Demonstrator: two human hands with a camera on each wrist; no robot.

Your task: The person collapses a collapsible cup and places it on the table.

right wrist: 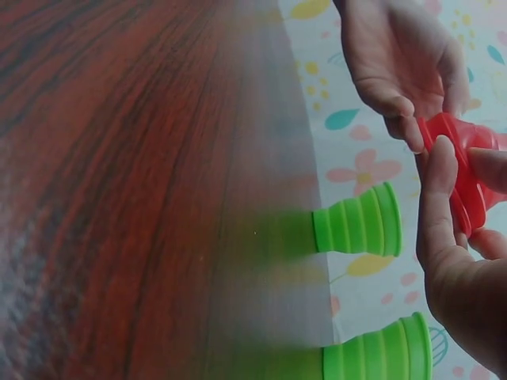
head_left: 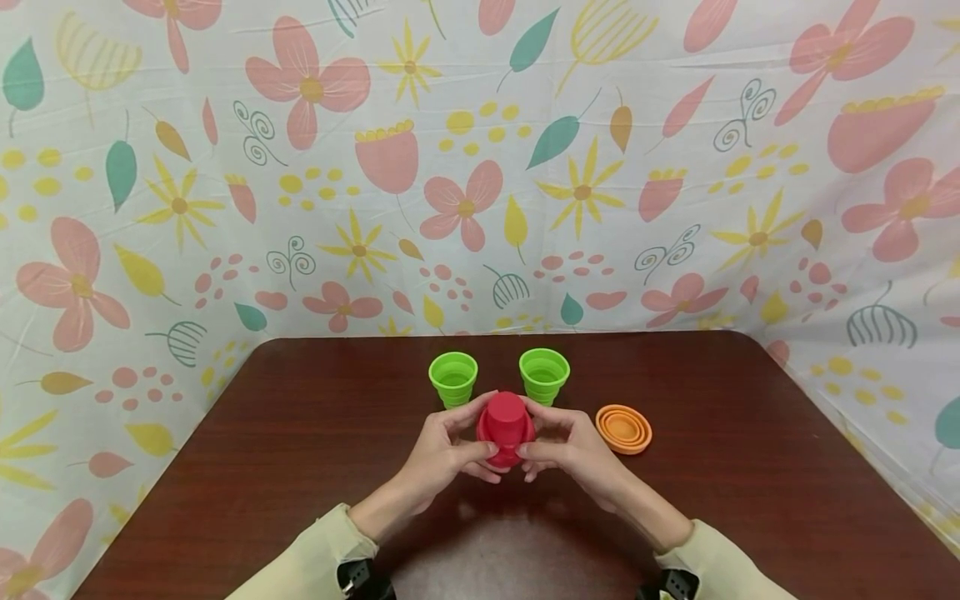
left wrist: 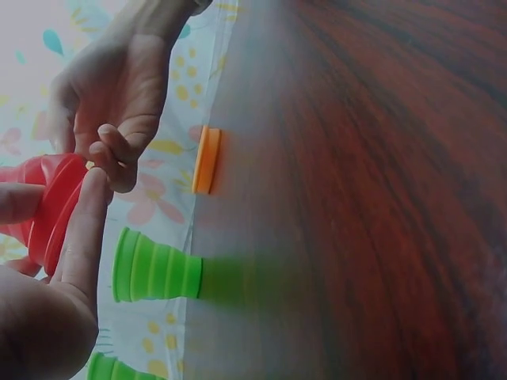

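Both hands hold a red collapsible cup (head_left: 506, 421) in front of the body, above the table. Its narrow base points up toward the head camera, and its wide rim faces down. The left hand (head_left: 448, 450) grips the left side, thumb on the near face and fingers at the rim. From the other side the right hand (head_left: 570, 450) grips it the same way. In the left wrist view the red cup (left wrist: 54, 202) shows part of its folded wall between the fingers. The right wrist view shows fingertips along the wide rim of the cup (right wrist: 463, 178).
Two expanded green cups (head_left: 453, 379) (head_left: 544, 379) stand mouth up beyond the hands. An orange collapsed cup (head_left: 624, 430) lies flat to the right of the right hand. The dark brown table (head_left: 322, 417) backs onto a flower-patterned cloth (head_left: 465, 275).
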